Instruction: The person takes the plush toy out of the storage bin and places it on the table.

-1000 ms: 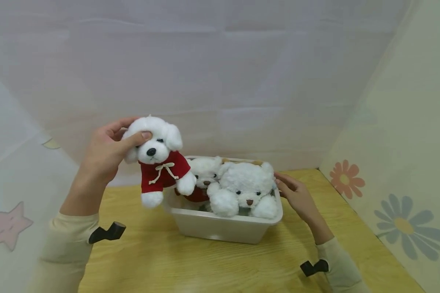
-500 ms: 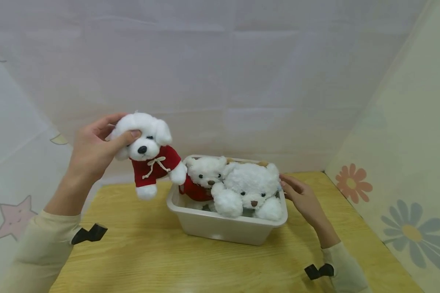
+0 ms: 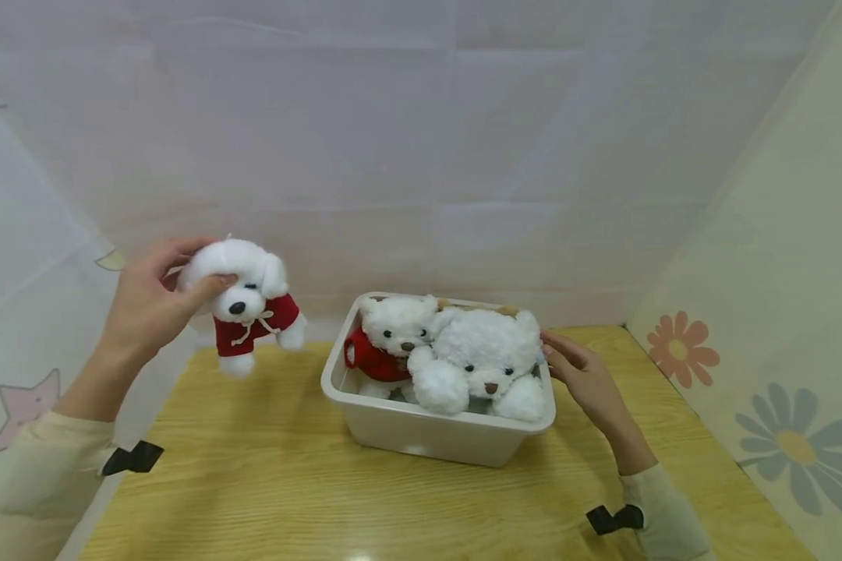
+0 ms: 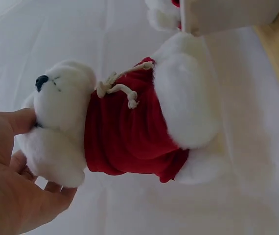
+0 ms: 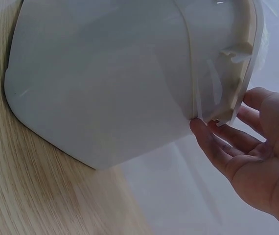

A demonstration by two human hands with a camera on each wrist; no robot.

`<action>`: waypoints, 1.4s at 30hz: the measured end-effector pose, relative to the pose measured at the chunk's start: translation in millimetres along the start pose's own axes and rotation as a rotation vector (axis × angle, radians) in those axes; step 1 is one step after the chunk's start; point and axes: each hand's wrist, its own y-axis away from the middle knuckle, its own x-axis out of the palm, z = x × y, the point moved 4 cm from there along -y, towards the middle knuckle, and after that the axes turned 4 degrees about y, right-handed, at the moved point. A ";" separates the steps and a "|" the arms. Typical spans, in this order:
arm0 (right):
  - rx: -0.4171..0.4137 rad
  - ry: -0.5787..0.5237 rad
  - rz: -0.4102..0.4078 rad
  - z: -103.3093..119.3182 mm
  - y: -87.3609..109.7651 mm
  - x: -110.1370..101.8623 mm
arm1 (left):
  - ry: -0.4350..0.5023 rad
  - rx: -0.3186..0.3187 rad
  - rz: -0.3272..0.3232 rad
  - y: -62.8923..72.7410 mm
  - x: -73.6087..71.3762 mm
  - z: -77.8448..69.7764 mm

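Note:
My left hand (image 3: 143,308) grips a white plush dog (image 3: 235,269) by the head, the thumb pressed across its face. The dog wears a red hoodie with a cream drawstring bow and hangs in the air left of a white plastic bin (image 3: 435,436). In the left wrist view the dog's red hoodie (image 4: 129,127) and pale legs show sideways. My right hand (image 3: 589,386) holds the bin's right rim; in the right wrist view its fingers (image 5: 210,144) curl under the rim (image 5: 244,73). Inside the bin are a small white bear (image 3: 396,327) in red and a bigger white bear (image 3: 487,351).
The bin stands on a yellow wood-grain table (image 3: 288,483) near its back edge. Behind rises a pale cloth wall (image 3: 421,156). Side walls carry a pink star (image 3: 28,405) on the left and a red flower (image 3: 681,349) and a blue-grey flower (image 3: 796,448) on the right. Something tan peeks out behind the bears.
My left hand has carried the plush dog left and away from the bin, so the small bear in red shows more fully. The right hand has stayed at the bin's rim.

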 end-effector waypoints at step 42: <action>-0.016 -0.015 0.011 0.1 -0.4 1.0 | -0.273 -0.142 -0.066 61.4 -11.5 173.4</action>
